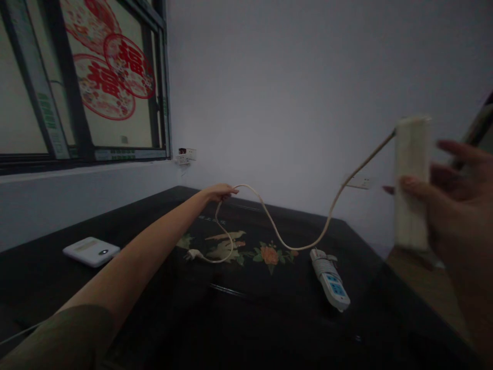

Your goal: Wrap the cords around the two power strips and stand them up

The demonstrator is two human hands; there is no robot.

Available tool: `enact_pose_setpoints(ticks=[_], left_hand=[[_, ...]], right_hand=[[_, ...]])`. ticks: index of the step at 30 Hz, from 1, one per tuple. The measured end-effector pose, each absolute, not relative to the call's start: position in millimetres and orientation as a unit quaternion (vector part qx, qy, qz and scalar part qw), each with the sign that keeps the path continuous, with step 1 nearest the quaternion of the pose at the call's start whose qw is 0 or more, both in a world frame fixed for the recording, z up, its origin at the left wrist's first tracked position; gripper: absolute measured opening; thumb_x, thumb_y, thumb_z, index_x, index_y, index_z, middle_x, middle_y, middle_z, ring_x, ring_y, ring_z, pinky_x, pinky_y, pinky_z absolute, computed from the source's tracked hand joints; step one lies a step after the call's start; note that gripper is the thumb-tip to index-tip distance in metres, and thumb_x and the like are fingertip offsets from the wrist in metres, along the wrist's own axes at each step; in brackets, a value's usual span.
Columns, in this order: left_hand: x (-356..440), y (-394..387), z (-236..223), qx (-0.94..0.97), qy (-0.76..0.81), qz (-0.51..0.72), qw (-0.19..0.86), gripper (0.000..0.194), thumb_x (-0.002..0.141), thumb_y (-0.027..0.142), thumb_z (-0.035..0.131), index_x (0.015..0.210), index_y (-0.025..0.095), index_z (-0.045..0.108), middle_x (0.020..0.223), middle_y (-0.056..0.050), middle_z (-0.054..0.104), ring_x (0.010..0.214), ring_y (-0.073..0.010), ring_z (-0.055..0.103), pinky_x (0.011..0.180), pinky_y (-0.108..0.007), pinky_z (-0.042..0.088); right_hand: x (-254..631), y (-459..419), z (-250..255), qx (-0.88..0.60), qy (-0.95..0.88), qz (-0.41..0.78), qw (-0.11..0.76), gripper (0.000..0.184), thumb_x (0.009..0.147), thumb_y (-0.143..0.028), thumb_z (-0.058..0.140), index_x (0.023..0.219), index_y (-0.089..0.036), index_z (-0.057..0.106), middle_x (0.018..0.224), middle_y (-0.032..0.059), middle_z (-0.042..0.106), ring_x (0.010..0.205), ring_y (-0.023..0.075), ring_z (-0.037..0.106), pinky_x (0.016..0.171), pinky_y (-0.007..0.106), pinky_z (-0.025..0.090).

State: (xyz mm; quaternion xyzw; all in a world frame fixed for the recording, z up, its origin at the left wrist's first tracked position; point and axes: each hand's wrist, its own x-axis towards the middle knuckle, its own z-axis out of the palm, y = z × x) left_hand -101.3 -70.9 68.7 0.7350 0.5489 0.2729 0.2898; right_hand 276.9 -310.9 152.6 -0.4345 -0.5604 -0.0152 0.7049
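My left hand reaches out over the far part of the dark table, its fingers pinched on a pale power cord. From there the cord sags in a loop and rises to a white power strip. My right hand grips this strip upright at the right side, thumb across its near face; hand and strip are slightly blurred. Below my left hand the cord's other end curls down to a white plug, close to the tabletop. A second power strip, its cord wound round it, lies on the table.
The black table bears a printed flower and bird design. A white box-like device lies at the left, near my forearm. Wall sockets are in the far corner, with another socket at the right. A window with red stickers stands left.
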Motion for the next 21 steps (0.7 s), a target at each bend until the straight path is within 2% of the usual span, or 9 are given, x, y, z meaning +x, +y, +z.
enact_pose_setpoints(ticks=[2,4,7,10,13,17,21], left_hand=[[-92.6,-75.2,82.8,0.727,0.51,0.3,0.347,0.031,0.092,0.035,0.055,0.114,0.014,0.057,0.108,-0.008,0.062,0.089,-0.018,0.063,0.076,-0.037,0.055],[-85.2,-82.1,93.9,0.718,0.468,0.339,0.388,0.029,0.094,0.037,0.052,0.106,0.013,0.059,0.092,-0.005,0.062,0.073,-0.0132,0.061,0.065,-0.03,0.053],[-74.3,-96.0,98.3,0.699,0.415,0.407,0.417,0.028,0.096,0.035,0.046,0.092,0.011,0.061,0.068,0.001,0.053,0.055,-0.0064,0.05,0.055,-0.02,0.047],[-63.0,-111.8,84.6,0.682,0.384,0.459,0.421,0.024,0.093,0.033,0.052,0.086,0.012,0.061,0.062,0.003,0.047,0.051,-0.0047,0.045,0.055,-0.018,0.046],[-53.5,-126.0,58.0,0.677,0.379,0.481,0.408,0.022,0.088,0.033,0.056,0.085,0.013,0.062,0.062,0.003,0.048,0.052,-0.006,0.047,0.057,-0.022,0.05],[-47.7,-138.9,19.2,0.696,0.393,0.473,0.37,0.024,0.086,0.034,0.055,0.086,0.012,0.065,0.062,0.003,0.049,0.054,-0.008,0.048,0.059,-0.024,0.052],[-49.4,-153.6,-17.5,0.742,0.418,0.417,0.317,0.026,0.084,0.036,0.057,0.086,0.012,0.067,0.061,0.001,0.055,0.053,-0.0104,0.05,0.053,-0.023,0.045]], right_hand=[[263.1,-302.9,132.4,-0.43,-0.567,0.058,0.701,0.073,0.064,-0.033,0.081,0.131,-0.033,0.052,0.114,0.0094,0.064,0.092,0.0234,0.066,0.068,0.038,0.052],[247.9,-293.7,105.2,-0.426,-0.573,0.109,0.692,0.071,0.063,-0.032,0.081,0.128,-0.029,0.054,0.116,0.0103,0.063,0.102,0.0265,0.063,0.075,0.041,0.054],[228.8,-283.0,61.2,-0.432,-0.57,0.157,0.681,0.067,0.065,-0.034,0.079,0.126,-0.026,0.053,0.118,0.0102,0.06,0.11,0.0288,0.06,0.081,0.043,0.056],[217.4,-278.5,22.9,-0.438,-0.539,0.226,0.683,0.066,0.067,-0.038,0.077,0.126,-0.026,0.049,0.123,0.0115,0.055,0.1,0.0274,0.065,0.08,0.045,0.057],[211.7,-277.2,-5.2,-0.447,-0.512,0.263,0.685,0.069,0.068,-0.042,0.076,0.128,-0.026,0.045,0.125,0.0126,0.051,0.089,0.0257,0.068,0.076,0.046,0.057],[209.0,-276.1,-28.1,-0.468,-0.514,0.251,0.673,0.069,0.07,-0.042,0.074,0.129,-0.024,0.043,0.127,0.0138,0.049,0.098,0.0286,0.065,0.079,0.047,0.056],[207.8,-276.2,-44.5,-0.502,-0.582,0.115,0.629,0.066,0.073,-0.037,0.069,0.132,-0.024,0.042,0.13,0.0124,0.047,0.112,0.0298,0.056,0.093,0.052,0.048]])
